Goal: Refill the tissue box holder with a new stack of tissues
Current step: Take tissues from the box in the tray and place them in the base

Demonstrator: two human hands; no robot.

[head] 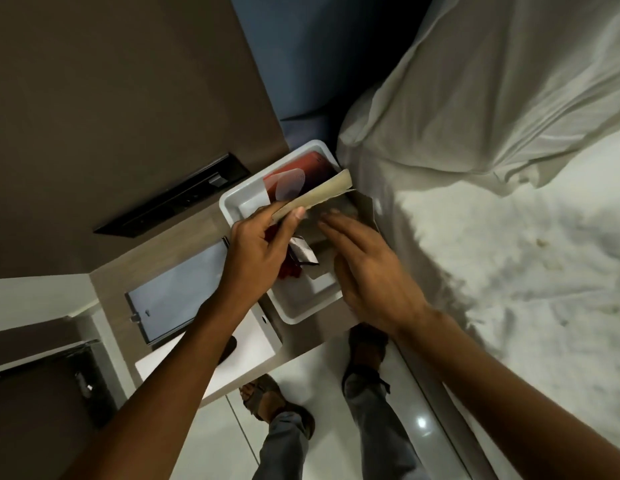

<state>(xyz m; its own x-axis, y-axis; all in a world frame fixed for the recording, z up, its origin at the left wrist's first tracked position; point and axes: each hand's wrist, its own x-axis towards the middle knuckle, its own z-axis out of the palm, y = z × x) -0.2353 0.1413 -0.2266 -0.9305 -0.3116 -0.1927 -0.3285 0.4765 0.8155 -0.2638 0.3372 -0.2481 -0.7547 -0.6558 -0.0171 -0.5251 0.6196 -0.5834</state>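
The left hand (258, 251) pinches the raised beige flap (315, 197) of the grey-brown tissue box holder (339, 213), which sits in the white rectangular tray (239, 199) on the bedside table; the right hand (367, 268), fingers spread and empty, presses it flat. Best to keep the flap lifted clear. The holder's long axis seems to run along the tray, toward the bed's head.

The hands (301, 258) hide much of the white tray (239, 199) and its contents.
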